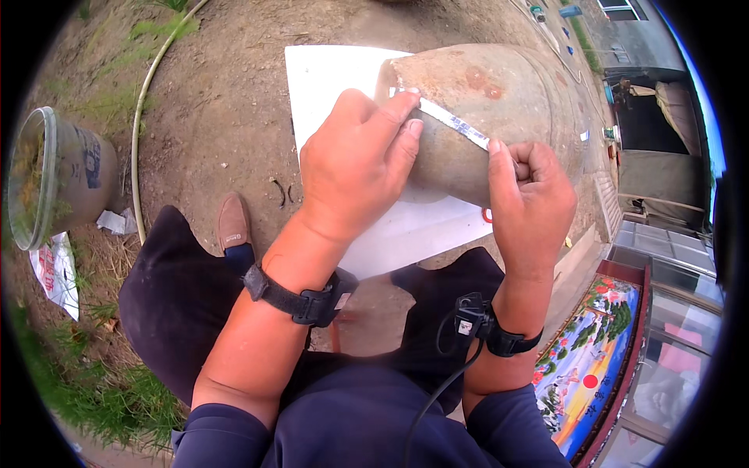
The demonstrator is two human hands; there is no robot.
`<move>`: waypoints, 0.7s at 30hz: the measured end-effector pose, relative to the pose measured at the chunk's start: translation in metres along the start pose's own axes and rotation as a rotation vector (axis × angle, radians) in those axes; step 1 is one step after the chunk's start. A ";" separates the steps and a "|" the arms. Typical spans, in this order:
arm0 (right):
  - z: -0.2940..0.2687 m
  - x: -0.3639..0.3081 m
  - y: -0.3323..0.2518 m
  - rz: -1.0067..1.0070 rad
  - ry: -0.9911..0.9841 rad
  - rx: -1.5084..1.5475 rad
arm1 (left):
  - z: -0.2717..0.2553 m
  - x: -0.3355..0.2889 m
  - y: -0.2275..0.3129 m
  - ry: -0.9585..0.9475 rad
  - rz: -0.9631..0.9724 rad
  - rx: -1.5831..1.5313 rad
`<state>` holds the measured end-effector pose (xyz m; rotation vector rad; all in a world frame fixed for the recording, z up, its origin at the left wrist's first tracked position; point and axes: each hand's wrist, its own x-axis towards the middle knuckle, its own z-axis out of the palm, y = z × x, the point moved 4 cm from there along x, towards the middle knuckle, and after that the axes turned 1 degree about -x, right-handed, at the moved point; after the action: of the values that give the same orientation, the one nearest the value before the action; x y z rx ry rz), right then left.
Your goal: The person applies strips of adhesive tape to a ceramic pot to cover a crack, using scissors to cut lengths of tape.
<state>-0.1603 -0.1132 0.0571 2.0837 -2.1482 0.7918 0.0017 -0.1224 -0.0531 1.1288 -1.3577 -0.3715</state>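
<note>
A narrow white strip with bluish print (455, 122) is stretched taut between my two hands. My left hand (360, 160) pinches its left end between thumb and forefinger, and a short tail sticks out beyond the fingertips. At the lower right end, my right hand (533, 204) grips the strip with the thumb and curled fingers. Right behind the strip lies a large, rounded, grey-brown cylinder (515, 93) with a rough surface and reddish patches; whether it is stone or clay I cannot tell. Beneath it is a white sheet (331, 86), partly covered by my hands.
A clear-rimmed plastic bucket (90, 168) stands at the left beside a pale hose (139, 109). A crumpled white bag (56, 273) lies near grass. Bare soil (226, 93) surrounds the sheet. At the right are a colourful painted panel (589, 351) and a building with windows.
</note>
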 end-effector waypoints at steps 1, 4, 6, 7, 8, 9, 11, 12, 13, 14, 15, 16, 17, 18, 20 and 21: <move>0.000 0.000 0.000 -0.010 0.004 0.004 | 0.000 0.002 0.001 0.003 0.016 0.037; 0.000 0.000 0.002 -0.014 0.003 0.022 | 0.001 0.000 0.002 -0.002 0.006 0.061; 0.000 0.000 0.002 -0.007 0.004 0.029 | 0.000 0.000 0.002 -0.004 0.017 0.067; 0.001 -0.001 0.002 0.035 -0.014 0.058 | 0.000 -0.001 0.002 -0.005 0.027 0.074; 0.001 -0.001 0.004 0.077 -0.031 0.087 | 0.000 -0.001 0.003 -0.006 0.028 0.073; 0.000 -0.001 0.005 0.078 -0.029 0.087 | 0.000 -0.002 0.004 -0.015 0.043 0.077; -0.001 -0.001 0.004 0.034 -0.036 0.056 | -0.001 -0.002 0.006 -0.027 0.060 0.079; 0.000 -0.001 0.005 0.037 -0.034 0.055 | -0.001 -0.001 0.008 -0.037 0.073 0.094; 0.000 -0.001 0.005 0.006 -0.029 0.056 | -0.001 -0.001 0.010 -0.048 0.087 0.110; 0.000 -0.001 0.004 -0.026 -0.025 0.056 | -0.001 -0.001 0.011 -0.050 0.088 0.108; -0.001 -0.001 0.005 -0.024 -0.023 0.055 | 0.000 -0.001 0.013 -0.057 0.095 0.105; -0.001 -0.001 0.005 -0.041 -0.023 0.040 | 0.001 -0.001 0.015 -0.065 0.101 0.102; -0.002 -0.001 0.005 -0.058 -0.022 0.023 | 0.002 0.000 0.015 -0.067 0.102 0.099; -0.002 0.000 0.005 -0.055 -0.021 0.021 | 0.003 0.002 0.016 -0.056 0.119 0.118; -0.003 0.000 0.002 -0.129 0.005 -0.010 | 0.005 0.002 0.018 -0.047 0.136 0.136; -0.003 0.001 0.002 -0.128 0.005 -0.009 | 0.005 0.001 0.019 -0.054 0.130 0.139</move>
<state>-0.1628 -0.1125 0.0597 2.1852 -1.9880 0.7714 -0.0097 -0.1162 -0.0386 1.1439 -1.5145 -0.2175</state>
